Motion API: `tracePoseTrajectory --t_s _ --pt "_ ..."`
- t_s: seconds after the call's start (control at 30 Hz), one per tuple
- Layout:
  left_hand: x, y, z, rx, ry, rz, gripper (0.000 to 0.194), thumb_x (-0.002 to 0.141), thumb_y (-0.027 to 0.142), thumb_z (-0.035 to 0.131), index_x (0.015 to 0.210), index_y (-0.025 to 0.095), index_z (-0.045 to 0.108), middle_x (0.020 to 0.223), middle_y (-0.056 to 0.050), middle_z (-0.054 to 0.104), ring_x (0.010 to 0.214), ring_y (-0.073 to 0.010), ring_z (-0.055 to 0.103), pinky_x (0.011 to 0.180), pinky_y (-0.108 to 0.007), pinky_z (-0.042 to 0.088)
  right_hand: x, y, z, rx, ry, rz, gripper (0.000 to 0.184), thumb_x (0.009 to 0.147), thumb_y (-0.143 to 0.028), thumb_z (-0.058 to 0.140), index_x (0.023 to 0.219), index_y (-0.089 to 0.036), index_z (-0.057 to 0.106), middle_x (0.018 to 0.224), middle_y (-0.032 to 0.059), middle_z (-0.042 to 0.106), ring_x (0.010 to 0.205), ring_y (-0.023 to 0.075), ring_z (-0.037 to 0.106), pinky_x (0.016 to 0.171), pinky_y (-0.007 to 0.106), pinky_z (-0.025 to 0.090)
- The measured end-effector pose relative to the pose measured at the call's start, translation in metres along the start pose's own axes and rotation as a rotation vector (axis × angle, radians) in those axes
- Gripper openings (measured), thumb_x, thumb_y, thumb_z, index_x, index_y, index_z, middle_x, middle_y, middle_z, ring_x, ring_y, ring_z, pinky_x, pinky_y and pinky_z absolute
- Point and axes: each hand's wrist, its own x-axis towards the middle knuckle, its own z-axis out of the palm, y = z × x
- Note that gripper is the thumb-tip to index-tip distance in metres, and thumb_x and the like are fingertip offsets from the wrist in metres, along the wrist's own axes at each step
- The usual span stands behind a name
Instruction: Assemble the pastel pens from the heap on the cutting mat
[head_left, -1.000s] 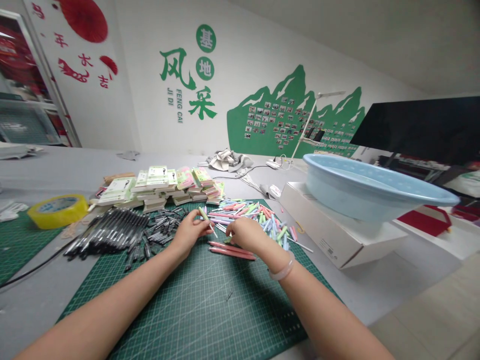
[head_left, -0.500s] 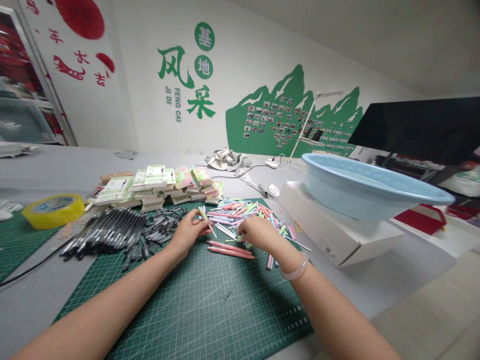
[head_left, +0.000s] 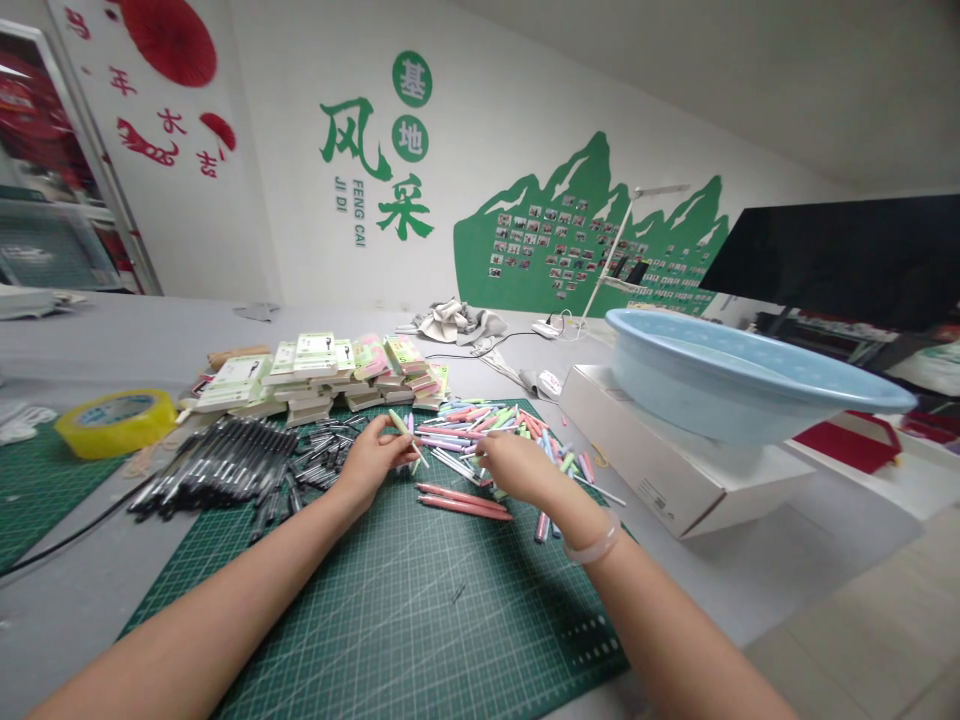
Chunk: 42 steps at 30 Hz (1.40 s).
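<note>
My left hand (head_left: 373,458) is closed around a light green pen part (head_left: 399,423), with a thin pale rod pointing down and right from the fingers. Curled downward at the near side of a heap of pastel pen parts (head_left: 455,412) is my right hand (head_left: 517,466); its fingertips are pinched together, and whatever they hold is hidden. Two assembled-looking pink pens (head_left: 466,506) lie side by side on the green cutting mat (head_left: 390,600), just below and between both hands. A small dark thin piece (head_left: 458,593) rests nearer me.
Black pens (head_left: 217,460) are heaped on the left, beside yellow tape (head_left: 116,424). Small boxes (head_left: 315,355) are stacked behind them. On the right, a blue basin (head_left: 735,385) sits on a white carton (head_left: 660,465). Crumpled cloth (head_left: 457,322) lies at the back.
The view has shifted slightly, moving the scene a little right and down. Both hands keep nearly the same positions, and the green pen part stays in my left hand.
</note>
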Motion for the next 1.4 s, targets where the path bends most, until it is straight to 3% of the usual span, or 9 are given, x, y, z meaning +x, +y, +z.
tracePoseTrajectory --t_s 0.13,0.27,0.4,0.53,0.7,0.87,1.17,1.3,1.4 --pt "0.003 0.007 -0.004 -0.012 0.002 -0.014 0.032 0.067 0.03 0.07 0.088 0.016 0.051 0.076 -0.004 0.068 0.07 -0.0159 0.067 0.073 -0.031 0.054 0.007 -0.01 0.016 0.262 0.115 0.013 0.026 0.089 -0.031 0.042 0.082 -0.017 0.062 0.084 0.0054 0.064 0.08 0.0154 0.056 0.065 0.023 0.033" --pt "0.001 0.026 -0.016 0.09 -0.113 -0.203 0.028 0.062 0.024 0.072 0.082 0.015 0.054 0.075 -0.007 0.069 0.07 -0.018 0.067 0.071 -0.031 0.054 0.018 -0.018 0.031 0.438 0.196 0.046 0.027 0.086 -0.036 0.047 0.074 -0.016 0.059 0.072 0.0002 0.058 0.067 0.0121 0.05 0.058 0.022 0.028" --pt "-0.007 0.043 -0.03 0.293 -0.301 -0.402 0.021 0.057 0.019 0.07 0.073 0.016 0.057 0.065 -0.006 0.069 0.062 -0.0193 0.066 0.063 -0.03 0.055 0.018 -0.015 0.037 0.503 0.171 -0.012 0.013 0.08 -0.027 0.054 0.076 -0.017 0.061 0.074 -0.001 0.06 0.068 0.0121 0.05 0.059 0.021 0.029" --pt "-0.02 0.045 -0.034 0.425 -0.297 -0.462 0.019 0.053 0.018 0.068 0.067 0.018 0.056 0.054 -0.002 0.066 0.053 -0.0195 0.064 0.054 -0.028 0.053 0.016 -0.008 0.036 0.442 0.126 -0.023 0.011 0.079 -0.022 0.055 0.084 -0.02 0.065 0.083 0.0005 0.064 0.076 0.0146 0.054 0.064 0.022 0.031" --pt "-0.031 0.038 -0.031 0.46 -0.217 -0.439 0.018 0.052 0.019 0.066 0.066 0.019 0.055 0.052 -0.001 0.064 0.055 -0.0208 0.064 0.055 -0.029 0.052 0.026 -0.024 0.032 0.293 0.091 -0.169 0.015 0.079 -0.02 0.056 0.091 -0.021 0.066 0.086 0.0021 0.065 0.081 0.0163 0.056 0.067 0.023 0.033" --pt "-0.034 0.03 -0.03 0.542 -0.142 -0.382 0.016 0.05 0.015 0.064 0.063 0.019 0.056 0.053 0.002 0.061 0.049 -0.0191 0.061 0.049 -0.028 0.05 0.045 -0.047 0.031 0.137 0.146 -0.302 0.022 0.084 -0.019 0.05 0.098 -0.025 0.065 0.097 0.0043 0.061 0.089 0.0175 0.055 0.071 0.024 0.035" --pt "-0.027 0.015 -0.032 0.851 -0.12 -0.259 0.011 0.049 0.014 0.063 0.054 0.02 0.056 0.047 0.0 0.06 0.042 -0.019 0.058 0.04 -0.023 0.038 0.054 -0.047 0.03 -0.048 0.07 -0.504 0.022 0.079 -0.025 0.058 0.1 -0.018 0.06 0.102 0.0081 0.058 0.087 0.0198 0.056 0.069 0.027 0.037" --pt "-0.025 0.017 -0.027 1.008 -0.157 -0.176 0.015 0.046 0.011 0.064 0.047 0.021 0.053 0.036 0.001 0.051 0.038 -0.0194 0.054 0.041 -0.024 0.035 0.063 -0.052 0.025 -0.027 -0.007 -0.484 0.017 0.082 -0.016 0.052 0.096 -0.016 0.061 0.099 0.0091 0.061 0.085 0.018 0.056 0.072 0.027 0.037" --pt "-0.026 0.02 -0.022 1.009 -0.112 -0.102 0.023 0.041 0.006 0.066 0.051 0.021 0.052 0.04 0.003 0.052 0.035 -0.0171 0.05 0.042 -0.025 0.034 0.064 -0.05 0.023 0.03 0.025 -0.397 0.018 0.08 -0.013 0.05 0.093 -0.016 0.062 0.098 0.0093 0.062 0.085 0.0177 0.057 0.071 0.026 0.038"
